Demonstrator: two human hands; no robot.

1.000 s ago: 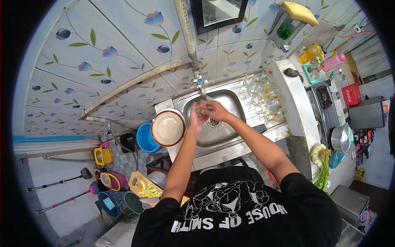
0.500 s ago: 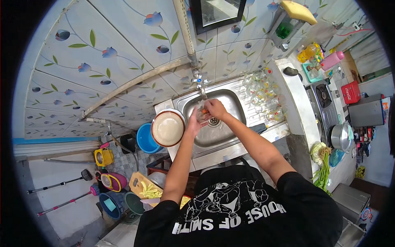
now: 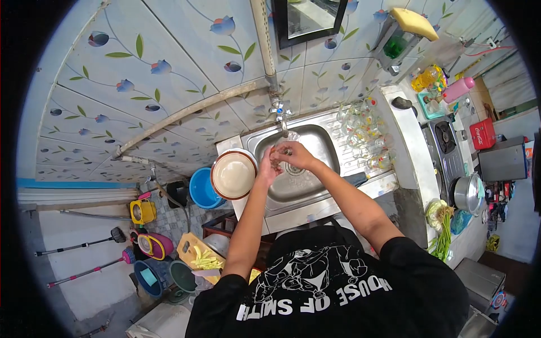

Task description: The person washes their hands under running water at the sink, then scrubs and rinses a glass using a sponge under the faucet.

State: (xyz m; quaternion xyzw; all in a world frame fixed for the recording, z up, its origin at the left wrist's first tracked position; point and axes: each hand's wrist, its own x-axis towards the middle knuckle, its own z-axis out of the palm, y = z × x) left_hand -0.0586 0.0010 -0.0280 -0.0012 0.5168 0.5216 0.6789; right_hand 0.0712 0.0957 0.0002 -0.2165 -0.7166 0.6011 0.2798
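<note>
Over the steel sink [image 3: 332,138], below the faucet [image 3: 280,111], both hands meet around a clear drinking glass [image 3: 276,155], which the fingers largely cover. My left hand [image 3: 269,168] is closed round its left side. From the right, my right hand [image 3: 297,155] has its fingers curled against the same glass. Water seems to fall from the faucet by the fingers. Just left of my left hand is a cream bowl [image 3: 234,174] with a brown rim, stacked on other dishes.
Several clear glasses [image 3: 360,132] stand on the drainboard at right. A blue basin [image 3: 204,188] lies below the counter on the left, near a cutting board [image 3: 191,246] with cut yellow pieces. Farther right are a gas stove [image 3: 442,135], a pot [image 3: 468,191] and green vegetables [image 3: 443,234].
My hands have drawn closer together, covering more of the glass, and my right fingers have curled further. The whole view has shifted slightly.
</note>
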